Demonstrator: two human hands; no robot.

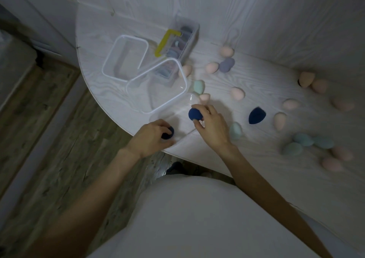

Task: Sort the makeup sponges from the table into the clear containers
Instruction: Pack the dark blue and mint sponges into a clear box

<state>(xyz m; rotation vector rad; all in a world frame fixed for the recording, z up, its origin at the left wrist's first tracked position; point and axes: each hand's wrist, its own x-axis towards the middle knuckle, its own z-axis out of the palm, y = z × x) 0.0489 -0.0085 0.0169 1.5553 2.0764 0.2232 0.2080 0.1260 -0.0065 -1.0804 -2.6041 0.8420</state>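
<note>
The desk (256, 76), white with a wood grain, fills the upper right of the view, and the sponges lie scattered over it from 12 to 3 o'clock. 2 clear containers with white rims sit at about 11 o'clock: the far container (124, 58) and the near container (157, 86), which overlaps it. A third clear container (177, 119), hard to make out, seems to stand at the desk's near edge between the hands. Behind them a clear box with a yellow handle (178, 40) holds some blurred items.

The right hand (211, 125) pinches a dark blue sponge (195, 114) between thumb and fingertips. The left hand (152, 137) curls round another dark blue sponge (167, 133). Both sponges look bound for the same container, so the person does well to lower each over the open mouth and let go only once it clears the rim.

A third dark blue sponge (256, 115) lies at 3 o'clock of the right hand, likely the next pick. A mint sponge (235, 131) lies just beside the right wrist and may get nudged. A peach sponge (204, 98) and another mint sponge (198, 86) crowd the near container's right rim.
</note>
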